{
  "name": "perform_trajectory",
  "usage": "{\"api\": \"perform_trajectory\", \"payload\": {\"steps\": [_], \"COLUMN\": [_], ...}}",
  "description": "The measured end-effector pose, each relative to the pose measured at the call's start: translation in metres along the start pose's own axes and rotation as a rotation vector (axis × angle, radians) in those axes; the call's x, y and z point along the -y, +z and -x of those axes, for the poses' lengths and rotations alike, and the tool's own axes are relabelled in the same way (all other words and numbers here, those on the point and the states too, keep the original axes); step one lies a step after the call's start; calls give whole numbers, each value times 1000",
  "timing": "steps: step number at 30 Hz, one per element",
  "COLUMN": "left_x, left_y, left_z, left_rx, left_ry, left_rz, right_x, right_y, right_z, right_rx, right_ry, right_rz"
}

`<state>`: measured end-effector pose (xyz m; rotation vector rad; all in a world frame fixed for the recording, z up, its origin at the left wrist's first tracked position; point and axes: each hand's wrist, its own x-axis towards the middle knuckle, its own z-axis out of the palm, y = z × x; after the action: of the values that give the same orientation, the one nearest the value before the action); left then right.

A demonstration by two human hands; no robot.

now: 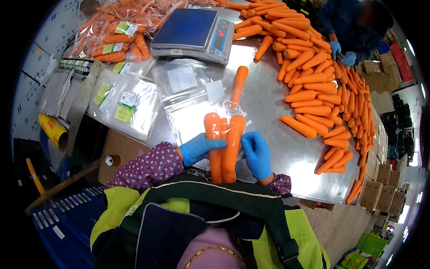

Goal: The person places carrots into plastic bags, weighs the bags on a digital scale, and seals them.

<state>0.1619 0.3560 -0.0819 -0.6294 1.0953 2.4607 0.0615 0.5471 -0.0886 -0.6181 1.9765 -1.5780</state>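
Several carrots (231,148) stand inside a clear plastic bag close to my body. My left hand (201,148), in a blue glove, grips the bagged carrots from the left, its thumb across their front. At the bag's right edge my right hand (257,153), also gloved in blue, pinches the film between thumb and fingers. One loose carrot (239,85) lies just beyond the bag on the metal table (268,134). Flat empty plastic bags (188,104) with pale labels lie beyond my left hand.
A digital scale (186,30) stands at the back. Filled carrot bags (114,40) are piled back left, near labelled flat bags (127,101). A large heap of loose carrots (312,87) covers the right side. A person in dark clothes and blue gloves (349,58) stands beyond it.
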Motion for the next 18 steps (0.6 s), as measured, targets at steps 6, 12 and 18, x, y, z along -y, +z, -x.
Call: {"api": "perform_trajectory", "payload": {"steps": [6,12,18], "left_x": [9,1,-62], "left_y": [-7,-17,16], "left_z": [29,33,76], "left_rx": [-23,-17,59], "left_ry": [-196,-99,252], "left_rz": [-378,-10,88], "right_x": [-12,7,112], "right_y": [-1,-1,-7], "right_z": [48,11,-22], "right_rx": [311,90,197], "right_ry": [124,211,-12], "right_rz": [-81,-448,-766]}}
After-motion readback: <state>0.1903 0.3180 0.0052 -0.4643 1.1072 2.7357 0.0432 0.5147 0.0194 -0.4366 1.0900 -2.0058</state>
